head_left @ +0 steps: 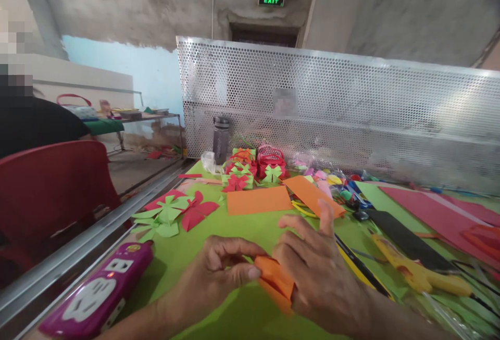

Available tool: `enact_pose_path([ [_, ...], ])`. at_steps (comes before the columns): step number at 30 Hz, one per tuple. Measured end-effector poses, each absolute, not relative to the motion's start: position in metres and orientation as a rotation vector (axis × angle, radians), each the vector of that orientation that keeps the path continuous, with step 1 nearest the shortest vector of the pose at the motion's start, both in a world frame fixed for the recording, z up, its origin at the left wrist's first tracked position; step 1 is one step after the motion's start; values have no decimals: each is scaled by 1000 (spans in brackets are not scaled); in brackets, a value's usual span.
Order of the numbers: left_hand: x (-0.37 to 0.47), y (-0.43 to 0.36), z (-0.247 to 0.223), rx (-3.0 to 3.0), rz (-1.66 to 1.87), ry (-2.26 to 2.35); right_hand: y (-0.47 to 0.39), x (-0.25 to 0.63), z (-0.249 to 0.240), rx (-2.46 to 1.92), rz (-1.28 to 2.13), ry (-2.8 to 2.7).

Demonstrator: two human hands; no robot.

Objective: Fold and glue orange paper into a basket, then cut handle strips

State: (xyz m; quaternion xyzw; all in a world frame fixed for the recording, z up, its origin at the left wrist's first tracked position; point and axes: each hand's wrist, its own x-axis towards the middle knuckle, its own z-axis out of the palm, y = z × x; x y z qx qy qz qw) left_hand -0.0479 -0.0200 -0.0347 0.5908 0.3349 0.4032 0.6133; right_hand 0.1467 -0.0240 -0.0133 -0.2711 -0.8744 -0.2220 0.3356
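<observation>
Between my two hands is a small folded piece of orange paper (pixel 275 280), held above the green table surface (pixel 219 314). My left hand (pixel 228 264) pinches its left end between thumb and forefinger. My right hand (pixel 312 262) grips the right side, its index finger raised; its thumb is hidden. Beyond them lie a flat orange strip (pixel 258 200) and a second orange piece (pixel 314 197). Green paper bows (pixel 166 215) and red paper shapes (pixel 198 212) rest at the left. Small red paper baskets with bows (pixel 271 165) stand at the back.
A purple power strip (pixel 103 288) sits at the left edge. At the right lie a yellow glue gun (pixel 417 269), a black phone-like slab (pixel 410 241) and red sheets (pixel 437 215). A bottle (pixel 221 139) stands before the perforated metal panel (pixel 336 105). A person sits far left.
</observation>
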Motion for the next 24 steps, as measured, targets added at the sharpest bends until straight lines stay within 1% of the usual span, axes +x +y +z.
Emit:
enact_pose_path([
  [7, -47, -20, -37, 1491, 883, 811, -30, 149, 1, -849, -492, -2317],
  [10, -47, -24, -33, 1592, 905, 869, -32, 150, 3, -850, -536, -2355],
  [13, -48, -27, -29, 1826, 1000, 951, -32, 148, 2, -805, -600, -2368],
  [15, -47, -28, -27, 1974, 1030, 917, -31, 146, -1, -798, -583, -2369],
  [18, -44, -28, -27, 2059, 1011, 868, -28, 144, -4, -827, -543, -2349],
  [24, -40, -26, -38, 2222, 969, 948, -25, 141, -11, -843, -555, -2326],
])
